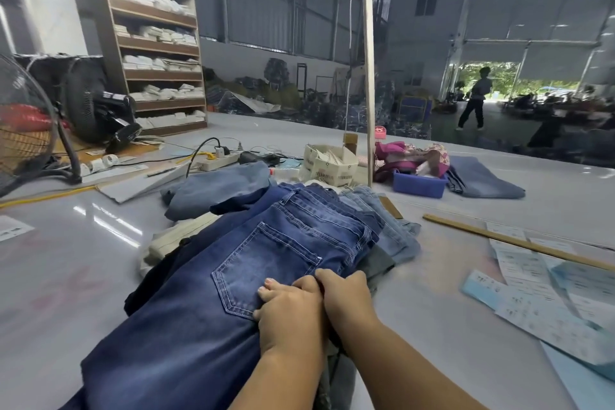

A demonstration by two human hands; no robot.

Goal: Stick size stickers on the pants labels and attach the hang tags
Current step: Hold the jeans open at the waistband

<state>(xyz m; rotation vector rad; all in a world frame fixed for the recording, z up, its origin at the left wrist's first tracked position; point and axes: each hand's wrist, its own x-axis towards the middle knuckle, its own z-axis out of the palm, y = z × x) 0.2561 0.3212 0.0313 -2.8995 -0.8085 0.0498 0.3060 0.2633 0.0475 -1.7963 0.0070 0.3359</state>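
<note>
Dark blue jeans [233, 276] lie back pocket up atop a pile of other pants on the grey table [66, 260]. Left hand [289, 309] rests on the pocket's lower corner, fingers curled against the denim; right hand [346, 296] touches it, gripping the jeans' right edge. Sticker sheets [539, 283] and a wooden ruler [515, 241] lie to the right; a basket of hang tags [329, 161] stands beyond the pile.

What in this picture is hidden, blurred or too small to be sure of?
- Head view: right hand fingertips, tucked under the dark blue jeans.
- Print on the sticker sheets: too blurred to read.
- White basket contents: too small.
- Jeans legs: cut off by the bottom edge.
</note>
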